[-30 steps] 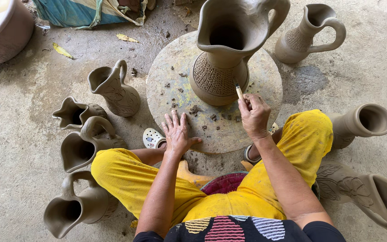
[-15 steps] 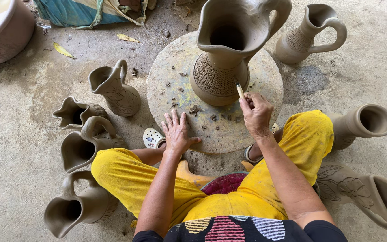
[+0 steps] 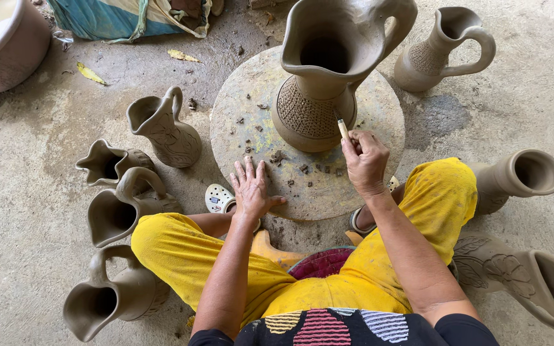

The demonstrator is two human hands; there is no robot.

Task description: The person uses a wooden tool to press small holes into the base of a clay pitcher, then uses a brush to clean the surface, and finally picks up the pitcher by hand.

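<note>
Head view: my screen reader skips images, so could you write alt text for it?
A seated person's right hand holds a small stick tool against a large unfired clay pitcher on a round turntable, left hand flat on its edge. Smaller clay pitchers stand around.

Left hand [image 3: 252, 189] flat, fingers spread, right hand [image 3: 365, 159] curled, pinching

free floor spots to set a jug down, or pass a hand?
Bare floor left of the small jugs, and behind the stone disc. Crowded: four jugs by the left knee, two jugs at the right. Both hands, left hand and right hand, are at the big jug.
</note>
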